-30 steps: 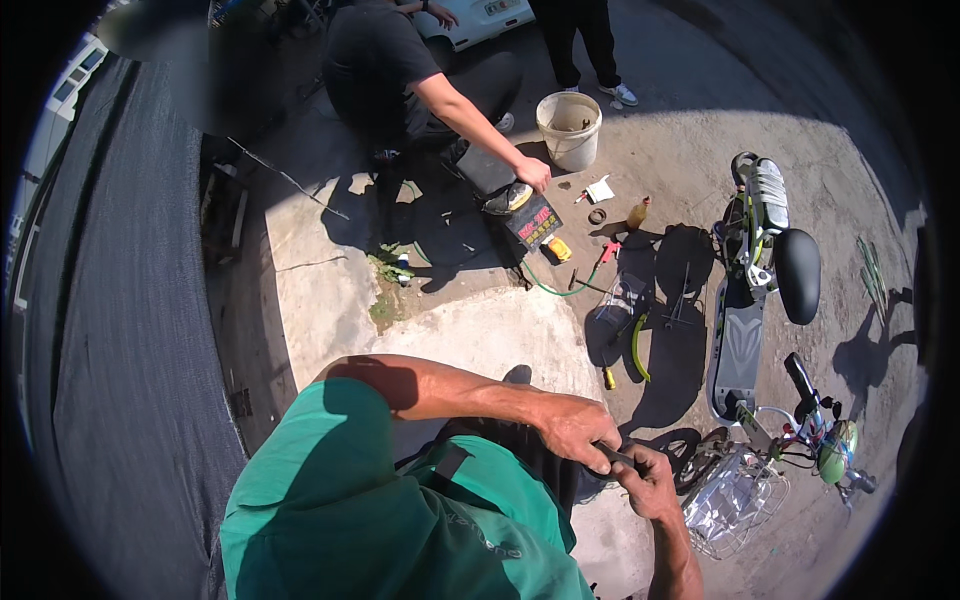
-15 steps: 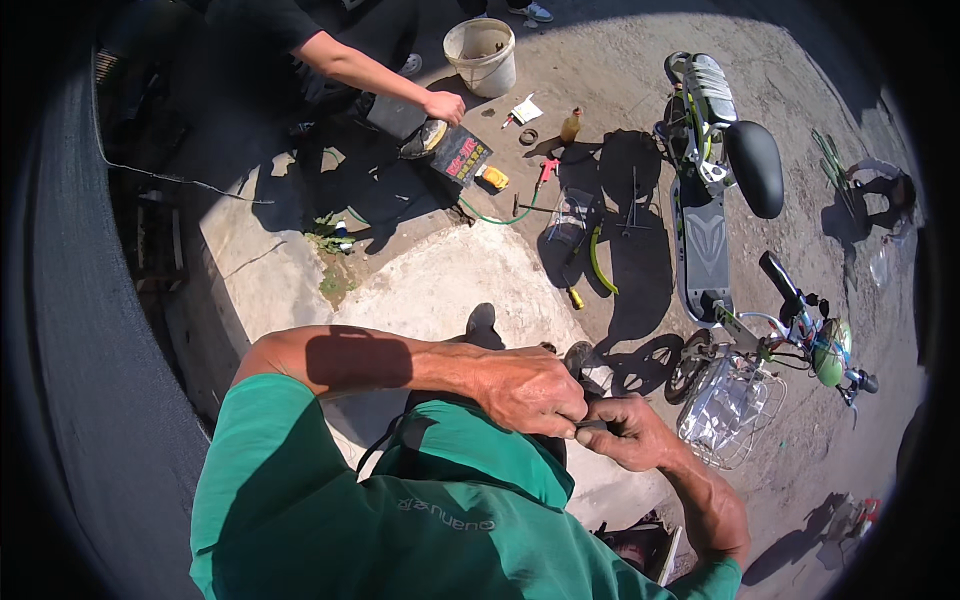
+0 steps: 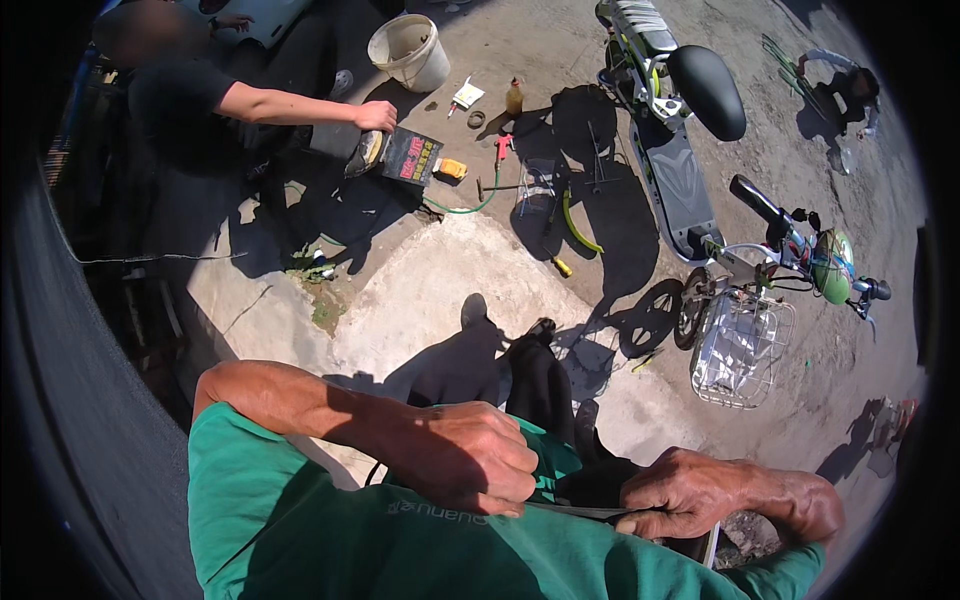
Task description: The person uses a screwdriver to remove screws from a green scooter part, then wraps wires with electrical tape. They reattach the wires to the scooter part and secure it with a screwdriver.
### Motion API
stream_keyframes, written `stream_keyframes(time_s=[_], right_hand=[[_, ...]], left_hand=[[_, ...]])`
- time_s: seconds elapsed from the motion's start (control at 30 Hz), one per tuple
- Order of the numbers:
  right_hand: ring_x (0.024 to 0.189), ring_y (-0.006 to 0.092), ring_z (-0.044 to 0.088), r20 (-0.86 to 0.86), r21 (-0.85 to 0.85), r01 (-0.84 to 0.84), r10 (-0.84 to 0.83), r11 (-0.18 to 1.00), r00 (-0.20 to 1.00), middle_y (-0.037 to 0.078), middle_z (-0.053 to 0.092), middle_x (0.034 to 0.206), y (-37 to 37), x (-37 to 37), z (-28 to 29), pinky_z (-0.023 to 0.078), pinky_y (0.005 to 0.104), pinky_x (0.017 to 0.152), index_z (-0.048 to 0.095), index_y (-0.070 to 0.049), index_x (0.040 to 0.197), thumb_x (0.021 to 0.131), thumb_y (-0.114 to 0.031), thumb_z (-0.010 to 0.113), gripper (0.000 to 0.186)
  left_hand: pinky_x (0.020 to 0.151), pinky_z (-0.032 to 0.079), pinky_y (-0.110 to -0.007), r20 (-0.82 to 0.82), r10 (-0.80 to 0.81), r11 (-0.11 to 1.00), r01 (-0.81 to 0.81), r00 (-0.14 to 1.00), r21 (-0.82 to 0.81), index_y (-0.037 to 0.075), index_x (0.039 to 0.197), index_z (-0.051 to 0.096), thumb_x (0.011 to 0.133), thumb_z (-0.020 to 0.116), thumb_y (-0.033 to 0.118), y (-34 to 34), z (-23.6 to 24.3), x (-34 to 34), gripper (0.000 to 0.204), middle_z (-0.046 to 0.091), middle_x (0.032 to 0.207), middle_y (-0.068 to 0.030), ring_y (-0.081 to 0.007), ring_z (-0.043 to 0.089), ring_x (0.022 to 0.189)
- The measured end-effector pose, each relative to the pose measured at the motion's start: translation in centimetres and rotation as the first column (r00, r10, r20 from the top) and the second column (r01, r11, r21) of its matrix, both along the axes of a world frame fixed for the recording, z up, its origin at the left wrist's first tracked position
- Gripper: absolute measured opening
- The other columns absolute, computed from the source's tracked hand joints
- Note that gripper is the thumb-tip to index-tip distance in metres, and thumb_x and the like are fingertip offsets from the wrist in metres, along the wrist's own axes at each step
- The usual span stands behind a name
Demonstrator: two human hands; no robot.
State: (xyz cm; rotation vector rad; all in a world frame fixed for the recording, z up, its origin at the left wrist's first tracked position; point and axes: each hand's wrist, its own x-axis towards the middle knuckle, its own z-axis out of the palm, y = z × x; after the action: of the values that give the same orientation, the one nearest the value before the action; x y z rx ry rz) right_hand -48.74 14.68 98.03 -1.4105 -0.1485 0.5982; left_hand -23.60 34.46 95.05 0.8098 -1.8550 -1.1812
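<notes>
A thin dark strap (image 3: pixel 585 512) stretches between my hands across the front of my green shirt (image 3: pixel 370 545). My left hand (image 3: pixel 465 455) is closed on the strap's left end, knuckles upward, with its fingertips hidden against the shirt. On the right, my right hand (image 3: pixel 675 495) pinches the strap between thumb and fingers. The dark strap lies low, close to my body, above my dark-trousered legs.
A scooter (image 3: pixel 670 180) with wire basket (image 3: pixel 740 355) stands right. A co-worker (image 3: pixel 180 115) grips a dark object (image 3: pixel 365 150) by a white bucket (image 3: pixel 405 55). Tools, a hose (image 3: pixel 465 210) and a bottle (image 3: pixel 515 95) lie around. Another person (image 3: pixel 855 95) is at upper right.
My hands have moved apart and lower, drawing the strap out between them. The ground scene has shifted up and left in the view, bringing the person at upper right further into sight.
</notes>
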Motion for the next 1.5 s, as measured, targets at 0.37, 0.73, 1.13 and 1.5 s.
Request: stream_keyframes(time_s=[0.37,0.73,1.13,1.5], right_hand=[[0.068,0.0391,0.064,0.189,-0.361,0.320,-0.267,0.876,0.945,0.018,0.060,0.074,-0.8,2.0,-7.0,0.048,0.0477,0.059,0.064,0.001,0.085,0.097,-0.035,0.071,0.038],[0.061,0.0083,0.053,0.206,-0.258,0.561,-0.522,0.787,0.828,0.003,0.062,0.068,5.6,4.7,-10.9,0.043,0.0290,0.054,0.065,0.002,0.090,0.096,-0.017,0.074,0.022],[0.072,0.0089,0.057,-0.129,-0.181,0.287,-0.312,0.941,0.941,0.002,0.066,0.078,13.9,18.7,-11.7,0.048,0.0280,0.067,0.067,0.003,0.096,0.099,-0.013,0.071,0.017],[0.076,0.0087,0.058,-0.198,-0.188,0.119,-0.157,0.975,0.968,0.002,0.068,0.081,31.9,39.1,-11.6,0.048,0.0279,0.071,0.066,0.002,0.099,0.102,-0.018,0.070,0.021]], left_hand=[[0.070,0.051,-0.046,0.150,0.051,0.893,-0.112,0.987,0.436,0.001,0.092,0.064,0.096,0.069,0.024,-4.7,-3.9,0.1,0.024,0.062,0.086,-0.0138,-0.0365,0.064,0.080],[0.077,0.051,-0.050,0.224,0.375,0.868,-0.426,0.899,0.256,-0.002,0.093,0.066,0.088,0.066,0.023,1.0,-5.1,0.5,0.025,0.066,0.089,-0.0199,-0.0426,0.066,0.088],[0.079,0.052,-0.043,0.301,0.733,0.462,-0.771,0.610,0.438,-0.003,0.101,0.065,0.099,0.066,0.021,20.8,-9.4,9.4,0.023,0.068,0.091,-0.0167,-0.0321,0.067,0.087],[0.086,0.053,-0.045,0.485,0.781,0.136,-0.865,0.394,0.483,0.000,0.106,0.068,0.097,0.064,0.029,45.0,-10.3,27.3,0.031,0.072,0.101,-0.0200,-0.0376,0.070,0.098]])
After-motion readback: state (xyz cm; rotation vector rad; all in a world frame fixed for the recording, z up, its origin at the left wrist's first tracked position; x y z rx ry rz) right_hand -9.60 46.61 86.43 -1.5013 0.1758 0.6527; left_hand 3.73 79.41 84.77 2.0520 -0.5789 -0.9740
